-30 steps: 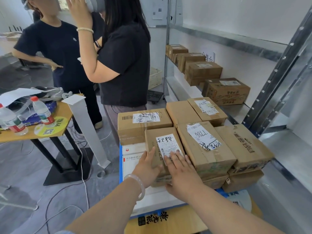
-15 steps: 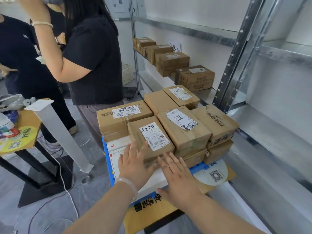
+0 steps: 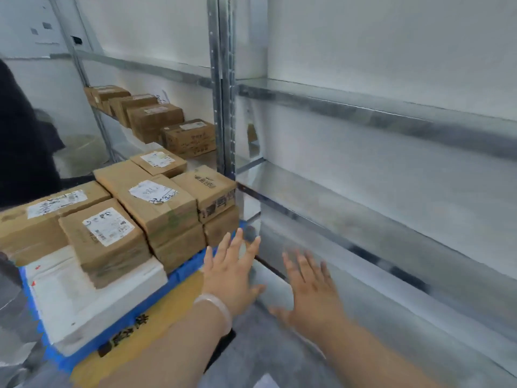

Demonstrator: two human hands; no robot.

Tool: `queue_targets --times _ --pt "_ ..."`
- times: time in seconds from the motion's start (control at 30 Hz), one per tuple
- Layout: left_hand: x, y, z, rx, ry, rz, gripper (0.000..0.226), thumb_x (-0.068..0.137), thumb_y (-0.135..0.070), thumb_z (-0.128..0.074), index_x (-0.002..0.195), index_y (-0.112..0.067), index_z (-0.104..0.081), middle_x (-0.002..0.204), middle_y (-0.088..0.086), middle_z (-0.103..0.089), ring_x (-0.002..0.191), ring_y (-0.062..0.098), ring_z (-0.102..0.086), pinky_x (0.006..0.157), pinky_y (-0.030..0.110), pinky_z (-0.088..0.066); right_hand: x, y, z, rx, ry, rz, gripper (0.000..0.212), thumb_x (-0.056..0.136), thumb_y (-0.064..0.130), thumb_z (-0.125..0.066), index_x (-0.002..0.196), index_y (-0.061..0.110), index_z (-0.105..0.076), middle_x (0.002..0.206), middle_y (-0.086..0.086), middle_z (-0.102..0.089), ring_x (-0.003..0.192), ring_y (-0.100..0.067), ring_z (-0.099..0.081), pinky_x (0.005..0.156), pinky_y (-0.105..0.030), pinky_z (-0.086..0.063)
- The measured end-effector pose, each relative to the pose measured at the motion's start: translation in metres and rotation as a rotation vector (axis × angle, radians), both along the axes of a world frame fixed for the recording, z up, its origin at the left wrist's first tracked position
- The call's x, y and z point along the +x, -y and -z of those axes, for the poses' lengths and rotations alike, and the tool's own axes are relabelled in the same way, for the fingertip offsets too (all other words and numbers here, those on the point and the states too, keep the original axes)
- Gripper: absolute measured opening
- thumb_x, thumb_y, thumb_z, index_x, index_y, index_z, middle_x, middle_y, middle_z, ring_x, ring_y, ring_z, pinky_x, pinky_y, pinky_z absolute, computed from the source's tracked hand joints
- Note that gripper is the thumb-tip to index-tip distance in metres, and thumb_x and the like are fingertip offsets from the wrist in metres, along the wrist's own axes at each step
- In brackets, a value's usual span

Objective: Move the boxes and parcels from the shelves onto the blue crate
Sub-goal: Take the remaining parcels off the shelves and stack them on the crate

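Cardboard boxes in plain brown, several with white printed labels, sit packed close together on the blue crate at the left of the head view, stacked 2 layers high along the crate's right edge. At the crate's near corner they rest on a flat white box. The crate stands on a yellow board with black characters. Another row of 4 boxes stands on the metal shelf at its far left end, beyond the upright post; the near stretch of that shelf is blurred. The left hand, with a pale bracelet at the wrist, hangs in the air just beside the crate's right edge, near the post's foot, palm down, its fingers straight and spread, holding nothing. The right hand hovers near it in front of the shelf's lower front edge, fingers likewise straight and fanned apart, touching nothing that can be made out. A person in dark clothing stands at the left edge, behind the crate's far side.
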State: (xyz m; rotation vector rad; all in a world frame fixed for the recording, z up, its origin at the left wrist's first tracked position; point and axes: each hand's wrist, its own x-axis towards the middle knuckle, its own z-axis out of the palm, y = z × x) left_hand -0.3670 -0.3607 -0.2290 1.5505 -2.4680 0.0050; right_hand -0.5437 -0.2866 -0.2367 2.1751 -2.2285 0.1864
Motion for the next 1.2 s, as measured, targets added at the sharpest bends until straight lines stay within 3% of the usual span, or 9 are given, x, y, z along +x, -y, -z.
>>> queue_targets --times 0.13,0.3,0.4,0.63,1.0,1.2 --pt "-0.131 -0.059 0.0 -0.008 0.022 0.227 0.098 0.079 -0.074 -0.046 0.144 -0.045 0.022 0.159 -0.003 0.019 0.146 0.022 0.015 0.114 0.053 0.007 -0.109 -0.094 -0.007 0.008 0.007 0.205 0.104 0.08 0.076 -0.038 0.145 0.03 0.03 0.15 0.002 0.039 0.132 -0.017 0.042 0.111 -0.041 0.024" --pt "-0.267 -0.148 0.0 0.013 -0.007 0.491 0.1 0.081 -0.077 -0.038 0.124 -0.047 0.047 0.155 -0.005 0.03 0.145 0.024 0.02 0.114 0.052 0.009 -0.208 -0.214 -0.004 -0.016 0.009 0.476 0.101 0.081 0.079 -0.03 0.137 0.032 0.039 0.141 0.006 0.049 0.131 -0.017 0.044 0.112 -0.043 0.023" --pt "-0.33 -0.197 0.004 0.073 -0.01 0.642 0.095 0.082 -0.075 -0.038 0.13 -0.049 0.04 0.154 -0.005 0.032 0.145 0.022 0.022 0.113 0.049 0.013 -0.25 -0.282 0.001 0.008 0.038 0.673 0.101 0.085 0.07 -0.038 0.132 0.032 0.044 0.145 0.003 0.045 0.129 -0.018 0.044 0.111 -0.043 0.024" --pt "-0.447 -0.282 0.006 0.158 -0.009 0.912 0.089 0.082 -0.074 -0.038 0.136 -0.053 0.03 0.157 -0.008 0.026 0.145 0.018 0.019 0.114 0.045 0.01 -0.314 -0.387 0.004 -0.015 0.112 1.015 0.093 0.089 0.055 -0.045 0.149 0.029 0.021 0.158 -0.003 0.026 0.144 -0.022 0.025 0.116 -0.042 0.015" --pt "-0.617 -0.324 0.009 0.23 0.0 1.1 0.084 0.083 -0.076 -0.033 0.143 -0.05 0.02 0.159 -0.006 0.02 0.146 0.019 0.013 0.117 0.045 0.003 -0.446 -0.437 -0.004 -0.03 0.117 1.256 0.085 0.093 0.054 -0.039 0.152 0.025 0.015 0.161 -0.003 0.014 0.147 -0.021 0.016 0.118 -0.04 0.009" --pt "-0.696 -0.338 0.022 0.349 0.063 1.131 0.078 0.086 -0.071 -0.036 0.146 -0.05 0.01 0.161 -0.004 0.011 0.147 0.02 0.006 0.118 0.044 -0.004 -0.512 -0.445 -0.003 -0.137 0.149 1.296 0.072 0.096 0.054 -0.031 0.152 0.032 0.009 0.162 0.002 0.006 0.147 -0.015 0.013 0.118 -0.035 0.009"
